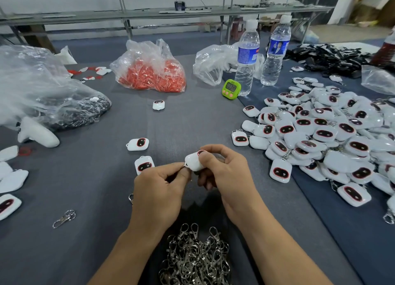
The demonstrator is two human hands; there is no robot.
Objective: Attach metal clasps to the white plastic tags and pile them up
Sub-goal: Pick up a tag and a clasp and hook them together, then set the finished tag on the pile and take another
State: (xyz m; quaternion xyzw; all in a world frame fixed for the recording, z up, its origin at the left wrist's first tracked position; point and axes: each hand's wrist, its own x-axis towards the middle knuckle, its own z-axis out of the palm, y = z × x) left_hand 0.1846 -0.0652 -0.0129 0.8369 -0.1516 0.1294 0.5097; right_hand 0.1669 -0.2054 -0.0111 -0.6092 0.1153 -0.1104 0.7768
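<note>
My right hand grips a white plastic tag above the middle of the grey table. My left hand pinches a metal clasp against the tag's corner loop; most of the clasp is hidden by my fingers. A heap of loose metal clasps lies near the front edge between my forearms. Two loose tags lie just left of my hands, another farther back. A big pile of tags with clasps fills the right side.
A bag of orange parts and a clear bag sit at the back. Two water bottles and a green timer stand right of centre. A large bag and more tags lie left. A single clasp lies front left.
</note>
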